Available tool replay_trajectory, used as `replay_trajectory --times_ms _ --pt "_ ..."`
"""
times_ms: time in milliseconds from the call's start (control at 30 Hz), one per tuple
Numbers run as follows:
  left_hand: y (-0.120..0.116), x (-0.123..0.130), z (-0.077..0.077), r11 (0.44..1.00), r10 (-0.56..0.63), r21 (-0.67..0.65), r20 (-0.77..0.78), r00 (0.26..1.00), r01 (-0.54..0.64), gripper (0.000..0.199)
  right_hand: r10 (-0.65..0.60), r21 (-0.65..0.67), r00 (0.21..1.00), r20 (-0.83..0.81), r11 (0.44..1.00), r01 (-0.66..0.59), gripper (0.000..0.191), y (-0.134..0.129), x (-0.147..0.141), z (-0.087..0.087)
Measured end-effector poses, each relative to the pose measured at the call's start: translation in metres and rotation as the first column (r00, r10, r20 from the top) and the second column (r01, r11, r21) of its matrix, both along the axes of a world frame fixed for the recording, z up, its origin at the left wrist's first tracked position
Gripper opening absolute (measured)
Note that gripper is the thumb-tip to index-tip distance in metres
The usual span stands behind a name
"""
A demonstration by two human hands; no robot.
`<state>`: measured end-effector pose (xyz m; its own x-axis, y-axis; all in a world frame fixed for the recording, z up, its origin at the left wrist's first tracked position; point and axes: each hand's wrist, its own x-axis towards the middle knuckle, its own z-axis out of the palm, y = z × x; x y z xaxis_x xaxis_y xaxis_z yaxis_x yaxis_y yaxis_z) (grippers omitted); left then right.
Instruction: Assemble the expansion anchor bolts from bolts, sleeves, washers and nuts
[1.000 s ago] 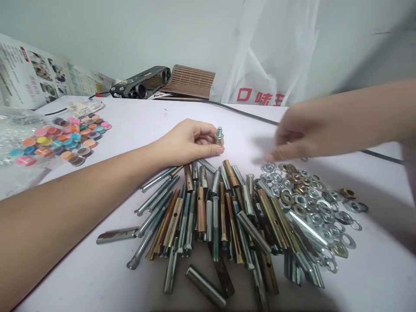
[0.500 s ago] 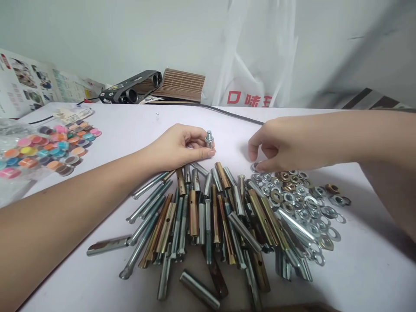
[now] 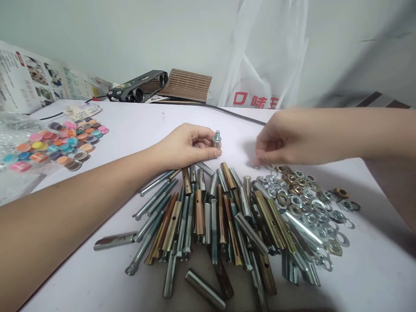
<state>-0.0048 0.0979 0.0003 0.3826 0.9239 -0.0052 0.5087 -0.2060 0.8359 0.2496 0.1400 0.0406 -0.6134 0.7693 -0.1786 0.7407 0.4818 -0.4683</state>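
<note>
Left hand [image 3: 198, 145] grips a bolt [image 3: 217, 137] between thumb and fingers, at 12 o'clock from the heap of metal rods and sleeves [image 3: 199, 212] on the table [image 3: 65, 277]. The bolt stands nearly upright, its long axis close to vertical, threaded tip toward 12 o'clock; the hand hides its lower end. At the bolt's 3 o'clock, the right hand [image 3: 274, 141] is blurred, fingers curled near a washer [image 3: 255, 167]; whether it holds anything cannot be told.
</note>
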Motion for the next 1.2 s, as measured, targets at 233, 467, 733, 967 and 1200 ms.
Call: replay_trajectory --times_ms 233,467,733,967,1200 --pt "0.004 0.0 -0.004 0.997 -0.022 0.069 -0.05 0.999 0.025 0.029 -0.238 -0.238 0.68 -0.694 0.967 0.094 0.046 -0.014 -0.058 -0.028" --pt "0.005 0.0 -0.004 0.998 -0.011 0.065 -0.081 0.997 0.016 0.023 -0.425 -0.516 0.501 -0.753 0.855 -0.051 0.043 -0.011 -0.062 -0.047" --pt "0.006 -0.001 -0.007 0.995 -0.03 0.096 -0.082 0.996 0.038 0.029 -0.431 -0.546 0.466 -0.772 0.826 -0.139 0.043 -0.014 -0.064 -0.048" --pt "0.005 0.0 -0.004 0.996 -0.061 0.07 -0.043 0.997 0.064 0.027 -0.408 -0.53 0.488 -0.772 0.836 -0.14 0.044 -0.014 -0.063 -0.05" --pt "0.006 -0.003 -0.005 0.994 -0.048 0.091 -0.064 0.997 0.054 0.026 -0.389 -0.53 0.505 -0.77 0.832 -0.167 0.045 -0.013 -0.062 -0.051"
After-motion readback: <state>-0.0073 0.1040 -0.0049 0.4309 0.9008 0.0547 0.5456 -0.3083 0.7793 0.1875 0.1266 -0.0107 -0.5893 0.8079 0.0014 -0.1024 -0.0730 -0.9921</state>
